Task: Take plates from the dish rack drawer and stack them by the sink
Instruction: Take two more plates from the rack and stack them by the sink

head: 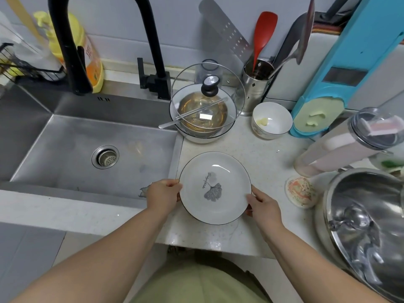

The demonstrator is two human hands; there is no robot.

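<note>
Two hands hold one plate in the lower middle of the frame, and I read the rest from the left. In the upper left I see a yellow bottle [90, 53] behind the black faucet [72, 47], and below them the steel sink [65, 147] with its drain strainer [105, 157]. My left hand [162, 196] grips the left rim of the white plate [215, 188], thumb on top and fingers curled under the edge. The plate has a dark rim and a grey leaf print, and sits over the pale countertop [258, 154] just right of the sink; I cannot tell whether it touches the counter. Above it, a glass lid [207, 96] leans over a white bowl holding a metal bowl and chopsticks. My right hand [263, 207] clamps the plate's lower right rim the same way. Further right stand a small white bowl [272, 120], a steel utensil holder [256, 84] with a red spatula [263, 33], and a large steel pot [367, 226] at the right edge.
</note>
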